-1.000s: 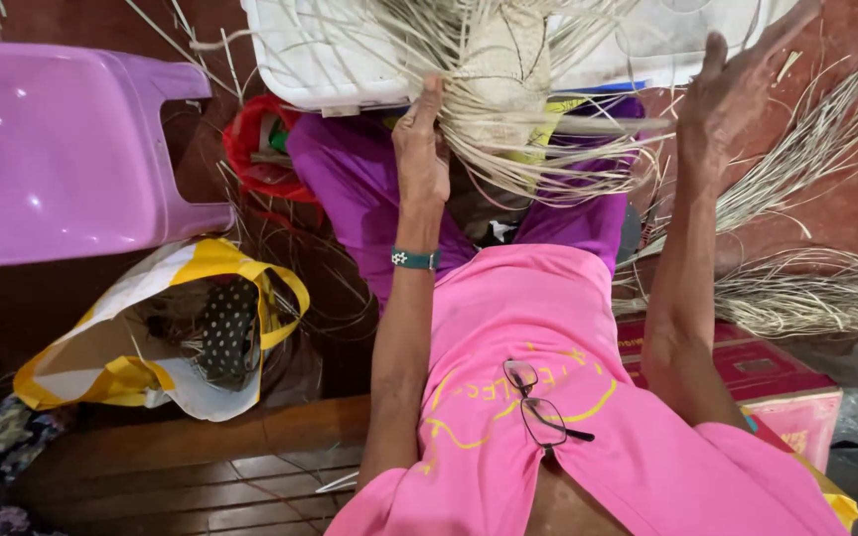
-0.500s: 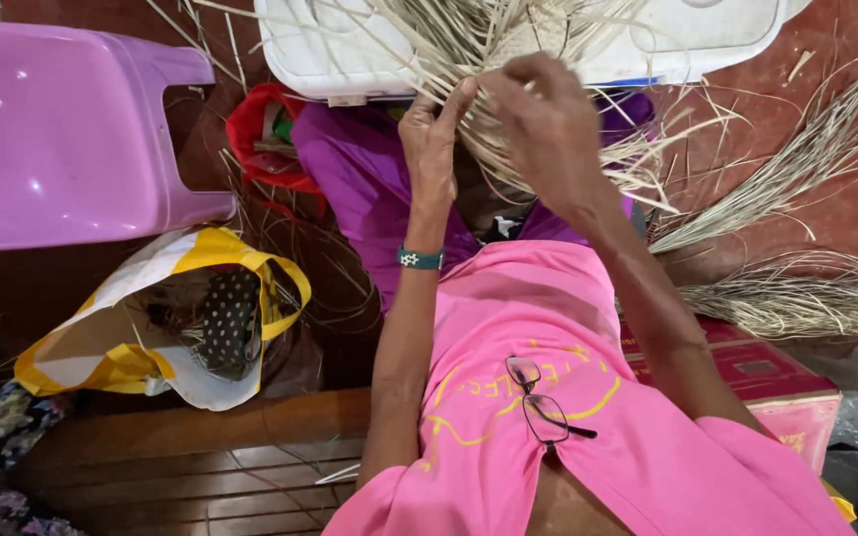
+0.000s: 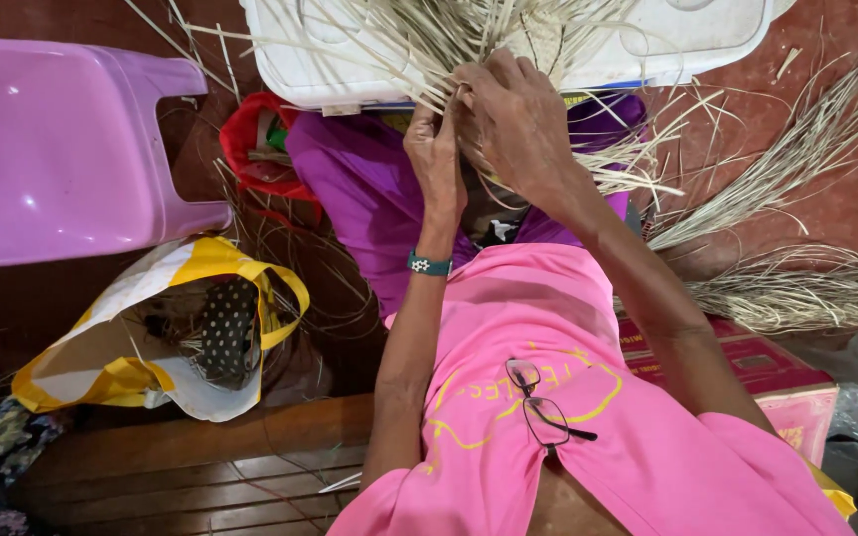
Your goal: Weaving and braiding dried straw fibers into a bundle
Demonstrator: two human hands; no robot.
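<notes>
My left hand (image 3: 436, 149) and my right hand (image 3: 510, 117) meet over a bundle of pale dried straw strips (image 3: 419, 45) that fans out above my lap. Both hands pinch strands of this woven straw between their fingers. The left wrist wears a teal bracelet (image 3: 429, 264). The straw rests against a white plastic lid (image 3: 687, 40) lying across my purple-clad knees (image 3: 359, 199). I wear a pink shirt (image 3: 528, 328) with folded glasses (image 3: 540, 402) hanging at its neck.
A purple plastic stool (image 3: 62, 149) stands at the left. A yellow and white bag (image 3: 161, 337) with a dotted cloth lies below it. Loose straw bundles (image 3: 806, 283) lie on the red floor at the right, beside a red box (image 3: 757, 367). A red bag (image 3: 255, 149) sits near my knee.
My right hand has swung in from the far right, where it was raised and spread, to join the left hand on the straw strands. The left hand stayed in place.
</notes>
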